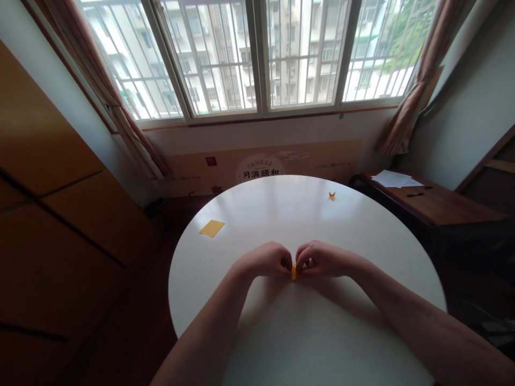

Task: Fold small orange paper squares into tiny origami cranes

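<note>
Between my two hands, low over the middle of the white round table, is a small folded piece of yellow paper. My left hand pinches it from the left, fingers curled. From the right, my right hand pinches its other side with thumb and fingertips. Most of the paper is hidden behind the fingers, so its folds cannot be made out. Toward the back right of the table stands a small orange-yellow folded paper figure, apart from both hands.
A flat yellow paper sheet or stack lies at the table's left. To the right, a brown wooden side table holds white papers and a dark pen-like item. Wooden cabinets stand left; barred windows are behind.
</note>
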`<state>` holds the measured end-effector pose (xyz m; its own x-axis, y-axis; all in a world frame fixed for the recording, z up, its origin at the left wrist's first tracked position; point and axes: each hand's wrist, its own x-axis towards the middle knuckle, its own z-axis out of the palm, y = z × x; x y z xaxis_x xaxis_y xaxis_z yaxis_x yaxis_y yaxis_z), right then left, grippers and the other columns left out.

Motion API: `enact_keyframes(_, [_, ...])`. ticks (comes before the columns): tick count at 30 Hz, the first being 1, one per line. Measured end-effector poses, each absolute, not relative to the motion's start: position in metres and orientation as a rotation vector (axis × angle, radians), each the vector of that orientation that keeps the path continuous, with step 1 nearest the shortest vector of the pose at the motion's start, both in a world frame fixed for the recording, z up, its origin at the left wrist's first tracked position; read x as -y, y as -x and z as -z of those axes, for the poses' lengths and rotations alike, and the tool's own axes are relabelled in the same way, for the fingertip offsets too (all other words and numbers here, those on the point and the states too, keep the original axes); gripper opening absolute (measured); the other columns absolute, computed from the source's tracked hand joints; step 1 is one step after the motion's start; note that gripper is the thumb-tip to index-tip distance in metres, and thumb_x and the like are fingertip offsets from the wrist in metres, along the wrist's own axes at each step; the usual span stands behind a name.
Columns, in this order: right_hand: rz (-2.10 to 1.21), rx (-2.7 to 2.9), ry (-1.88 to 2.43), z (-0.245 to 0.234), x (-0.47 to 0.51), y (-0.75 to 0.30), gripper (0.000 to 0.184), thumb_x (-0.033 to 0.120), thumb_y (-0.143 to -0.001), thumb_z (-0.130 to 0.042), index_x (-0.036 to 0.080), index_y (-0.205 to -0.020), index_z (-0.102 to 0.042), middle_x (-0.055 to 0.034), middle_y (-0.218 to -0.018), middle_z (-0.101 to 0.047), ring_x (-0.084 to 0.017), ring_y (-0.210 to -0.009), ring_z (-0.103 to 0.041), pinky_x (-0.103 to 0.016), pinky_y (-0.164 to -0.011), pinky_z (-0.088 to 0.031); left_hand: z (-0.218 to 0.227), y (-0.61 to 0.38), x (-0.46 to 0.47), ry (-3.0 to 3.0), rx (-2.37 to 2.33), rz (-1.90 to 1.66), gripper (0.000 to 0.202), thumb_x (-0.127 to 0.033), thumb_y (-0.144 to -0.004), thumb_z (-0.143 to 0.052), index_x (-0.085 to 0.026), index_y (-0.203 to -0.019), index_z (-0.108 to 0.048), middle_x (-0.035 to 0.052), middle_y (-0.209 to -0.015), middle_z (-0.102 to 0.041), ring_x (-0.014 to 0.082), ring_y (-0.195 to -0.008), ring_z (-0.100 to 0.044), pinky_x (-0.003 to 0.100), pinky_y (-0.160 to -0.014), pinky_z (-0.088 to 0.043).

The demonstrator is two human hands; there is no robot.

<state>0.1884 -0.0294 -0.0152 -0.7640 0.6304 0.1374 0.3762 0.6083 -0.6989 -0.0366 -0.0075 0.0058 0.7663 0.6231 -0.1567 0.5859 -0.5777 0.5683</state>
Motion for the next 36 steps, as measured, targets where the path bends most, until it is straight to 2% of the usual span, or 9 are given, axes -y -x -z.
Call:
enact_keyframes(6, [-0.964,2.455,0.836,0.021,0.025,-0.188,0.014,0.024,-0.083,-0.072,0.019,-0.092,-0.082,-0.0058,-0.088,-0.071,-0.014,-0.071,-0.063,-0.023,-0.065,-0.048,-0.008,0.033,0.012,-2.406,-0.897,-0.067,0.011,-0.023,-0.072,-0.073,-0.021,-0.081,-0.080,-0.0005,-0.072,-0.071,0.0139,-0.063,-0.059,0.022,-0.057,-0.038])
enact_keyframes(10, [-1.025,2.436,0.839,0.023,0.022,-0.191,0.014,0.024,-0.082,-0.073,0.018,-0.091,-0.082,-0.0059,-0.090,-0.071,-0.015,-0.075,-0.065,-0.022,-0.067,-0.049,-0.012,0.029,0.019,-2.478,-0.892,-0.111,0.014,-0.021,-0.074,-0.072,-0.022,-0.084,-0.081,0.0026,-0.084,-0.072,0.0165,-0.074,-0.062,0.023,-0.065,-0.042])
enact_keyframes(20, [-1.065,2.428,0.825,0.023,0.019,-0.193,0.020,0.032,-0.082,-0.075,0.017,-0.093,-0.081,-0.0062,-0.091,-0.071,-0.017,-0.080,-0.067,-0.024,-0.073,-0.051,-0.009,0.033,0.015,-2.543,-0.864,-0.118,0.015,-0.020,-0.075,-0.073,-0.022,-0.088,-0.081,0.0013,-0.082,-0.074,0.0171,-0.077,-0.066,0.022,-0.067,-0.044])
enact_keyframes(25, [-1.086,2.471,0.811,0.023,0.015,-0.193,0.016,0.023,-0.080,-0.074,0.016,-0.092,-0.081,-0.0062,-0.092,-0.073,-0.017,-0.081,-0.067,-0.025,-0.075,-0.051,-0.007,0.031,0.017,-2.582,-0.866,-0.134,0.017,-0.018,-0.075,-0.072,-0.023,-0.090,-0.081,0.0016,-0.086,-0.076,0.0171,-0.079,-0.067,0.022,-0.070,-0.046])
enact_keyframes(31, [-1.086,2.555,0.808,0.010,0.015,-0.193,0.014,0.019,-0.078,-0.074,0.015,-0.089,-0.082,-0.0045,-0.085,-0.073,-0.014,-0.073,-0.065,-0.022,-0.068,-0.049,-0.019,0.023,0.026,-2.673,-0.854,-0.109,0.015,-0.017,-0.079,-0.069,-0.025,-0.084,-0.081,0.0013,-0.086,-0.077,0.0187,-0.079,-0.069,0.023,-0.068,-0.046])
enact_keyframes(36, [-1.044,2.607,0.815,-0.003,0.010,-0.198,0.015,0.014,-0.077,-0.072,0.017,-0.087,-0.082,-0.0027,-0.081,-0.072,-0.013,-0.069,-0.061,-0.023,-0.070,-0.048,-0.030,0.014,0.025,-2.742,-0.746,-0.070,0.028,-0.009,-0.081,-0.064,-0.028,-0.092,-0.081,0.0001,-0.095,-0.079,0.0210,-0.089,-0.071,0.027,-0.077,-0.049])
